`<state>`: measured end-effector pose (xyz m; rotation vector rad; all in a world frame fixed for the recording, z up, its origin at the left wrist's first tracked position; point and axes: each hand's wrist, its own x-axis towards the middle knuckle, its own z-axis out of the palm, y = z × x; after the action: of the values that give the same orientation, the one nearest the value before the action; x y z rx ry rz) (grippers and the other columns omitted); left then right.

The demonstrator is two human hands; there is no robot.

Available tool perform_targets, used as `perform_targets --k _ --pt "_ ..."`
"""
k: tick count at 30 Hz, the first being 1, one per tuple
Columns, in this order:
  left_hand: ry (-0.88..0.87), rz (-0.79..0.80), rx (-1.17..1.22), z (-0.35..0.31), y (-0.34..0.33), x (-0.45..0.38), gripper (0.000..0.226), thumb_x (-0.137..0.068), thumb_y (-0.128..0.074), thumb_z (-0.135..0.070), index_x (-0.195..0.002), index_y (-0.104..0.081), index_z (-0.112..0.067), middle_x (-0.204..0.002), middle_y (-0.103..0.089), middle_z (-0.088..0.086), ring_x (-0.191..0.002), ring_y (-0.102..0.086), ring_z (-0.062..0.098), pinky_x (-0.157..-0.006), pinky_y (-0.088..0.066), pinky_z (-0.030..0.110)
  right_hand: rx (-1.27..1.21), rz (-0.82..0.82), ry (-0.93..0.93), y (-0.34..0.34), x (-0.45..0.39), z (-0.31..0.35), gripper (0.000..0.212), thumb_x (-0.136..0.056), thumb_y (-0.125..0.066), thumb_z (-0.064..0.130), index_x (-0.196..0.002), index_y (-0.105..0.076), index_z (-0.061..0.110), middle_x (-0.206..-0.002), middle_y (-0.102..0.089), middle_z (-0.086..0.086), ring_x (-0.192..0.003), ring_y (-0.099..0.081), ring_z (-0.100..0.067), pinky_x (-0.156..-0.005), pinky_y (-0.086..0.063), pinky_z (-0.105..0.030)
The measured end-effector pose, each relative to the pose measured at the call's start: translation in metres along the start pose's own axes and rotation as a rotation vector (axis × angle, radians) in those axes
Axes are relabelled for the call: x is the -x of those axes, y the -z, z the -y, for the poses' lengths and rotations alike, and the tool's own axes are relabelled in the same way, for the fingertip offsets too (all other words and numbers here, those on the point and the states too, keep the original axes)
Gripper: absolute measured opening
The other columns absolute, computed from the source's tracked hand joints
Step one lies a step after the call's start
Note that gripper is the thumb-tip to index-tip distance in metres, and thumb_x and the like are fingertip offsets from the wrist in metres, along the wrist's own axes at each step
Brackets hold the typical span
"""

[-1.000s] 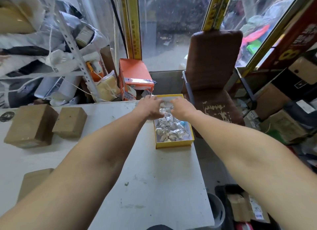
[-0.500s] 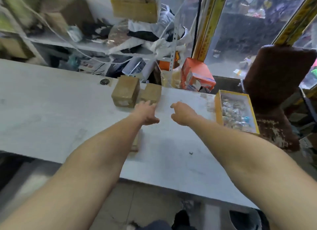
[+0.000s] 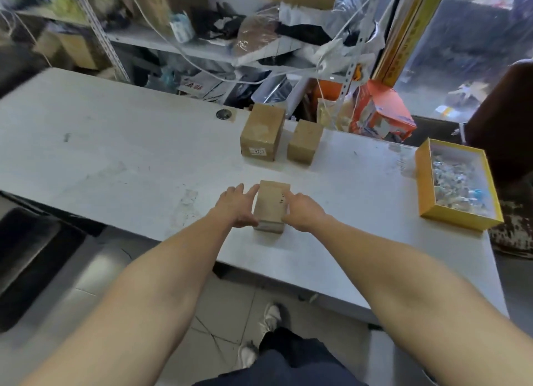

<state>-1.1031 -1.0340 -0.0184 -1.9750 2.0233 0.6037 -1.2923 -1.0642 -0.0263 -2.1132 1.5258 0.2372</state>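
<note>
A small brown cardboard box (image 3: 271, 205) lies on the white table (image 3: 121, 160) close to its near edge. My left hand (image 3: 236, 208) holds its left side, fingers stretched along it and thumb at the near corner. My right hand (image 3: 302, 212) grips the right side with curled fingers. The box rests on the table between both hands.
Two more cardboard boxes (image 3: 262, 133) (image 3: 305, 140) stand further back. At the table's right end stands an open yellow box (image 3: 425, 183) of small shiny wrapped items. An orange carton (image 3: 380, 111) and cluttered shelves (image 3: 173, 42) lie behind. A brown chair (image 3: 507, 111) stands at right.
Both hands left the yellow box, swept left across the table and came down onto the small cardboard box near the front edge. The view swung left and downward.
</note>
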Motion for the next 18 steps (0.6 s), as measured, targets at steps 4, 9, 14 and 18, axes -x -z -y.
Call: perform_targets --k 4,9,14,18 --pt "-0.029 0.123 0.015 0.002 -0.021 -0.017 0.117 -0.075 -0.077 -0.050 -0.156 0.006 -0.037 -0.132 -0.053 0.012 -0.119 -0.048 0.034 -0.096 -0.044 0.041 -0.059 0.081 -0.031 -0.025 -0.010 0.000 0.094 -0.077 -0.074 0.041 -0.149 -0.014 0.031 -0.118 -0.050 -0.011 -0.100 -0.055 -0.030 -0.081 -0.052 -0.041" --pt "-0.072 0.101 0.078 -0.003 -0.027 -0.040 0.107 -0.084 -0.072 -0.038 -0.155 0.007 -0.039 -0.122 -0.063 0.008 -0.108 -0.058 0.031 -0.084 -0.042 0.037 -0.144 0.049 -0.047 -0.038 -0.025 -0.001 0.099 -0.083 -0.072 0.036 -0.153 -0.003 0.032 -0.146 -0.034 -0.009 -0.108 -0.054 -0.031 -0.084 -0.053 -0.040" --pt "-0.124 0.040 0.110 -0.012 0.004 -0.074 0.088 -0.088 -0.062 -0.033 -0.155 -0.006 -0.042 -0.109 -0.060 0.016 -0.096 -0.059 0.033 -0.079 -0.047 0.037 -0.187 -0.061 -0.119 -0.005 -0.043 -0.008 0.086 -0.087 -0.068 0.032 -0.153 -0.013 0.030 -0.139 -0.043 -0.012 -0.114 -0.052 -0.032 -0.090 -0.051 -0.042" --pt "-0.305 -0.076 0.006 -0.038 0.044 -0.108 0.089 -0.088 -0.065 -0.039 -0.156 -0.009 -0.037 -0.115 -0.059 0.018 -0.102 -0.059 0.036 -0.083 -0.047 0.038 -0.203 -0.200 -0.193 0.035 -0.045 -0.029 0.082 -0.089 -0.066 0.028 -0.154 -0.015 0.026 -0.141 -0.043 -0.013 -0.117 -0.051 -0.032 -0.092 -0.047 -0.039"
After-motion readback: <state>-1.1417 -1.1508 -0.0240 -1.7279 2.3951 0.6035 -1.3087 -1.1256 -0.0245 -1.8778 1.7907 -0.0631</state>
